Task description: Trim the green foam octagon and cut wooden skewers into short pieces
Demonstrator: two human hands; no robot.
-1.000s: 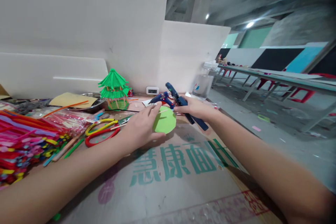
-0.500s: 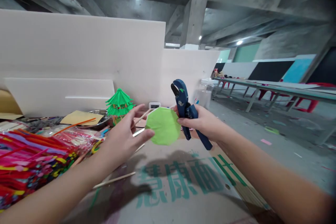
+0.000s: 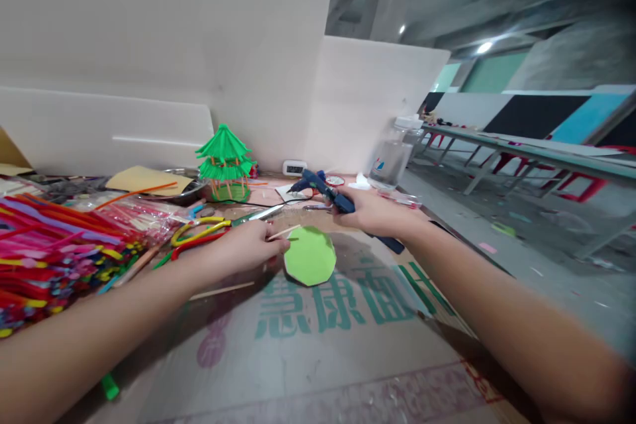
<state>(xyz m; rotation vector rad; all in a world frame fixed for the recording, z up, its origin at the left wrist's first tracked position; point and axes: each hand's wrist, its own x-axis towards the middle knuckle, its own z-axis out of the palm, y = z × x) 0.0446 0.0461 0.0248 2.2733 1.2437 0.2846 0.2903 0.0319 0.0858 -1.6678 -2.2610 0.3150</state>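
Note:
My left hand [image 3: 256, 245] is closed in a pinch on a thin wooden stick [image 3: 287, 232]. Its fingertips meet the left edge of a light green, many-sided disc [image 3: 311, 256]; whether they also grip the disc is unclear. My right hand [image 3: 370, 211] is wrapped round a dark blue hand cutter [image 3: 344, 203], with its jaw end pointing away to the left and a handle showing below the palm. Beneath both hands spreads a cardboard sheet [image 3: 298, 371] printed with green characters. Another wooden stick [image 3: 223, 291] lies on it beside my left forearm.
Colourful pipe cleaners [image 3: 54, 252] are heaped at the left. Farther back stand a green tiered pavilion model [image 3: 224, 162], a small white digital clock [image 3: 295, 167] and a clear plastic jar [image 3: 390, 159]. Scissors with yellow handles [image 3: 199, 228] lie near my left hand. White boards [image 3: 163, 59] rise behind.
The view has tilted down. My left hand has gone from spread fingers to a pinch. The disc has left my right fingers and sits lower; the cutter has turned away from it.

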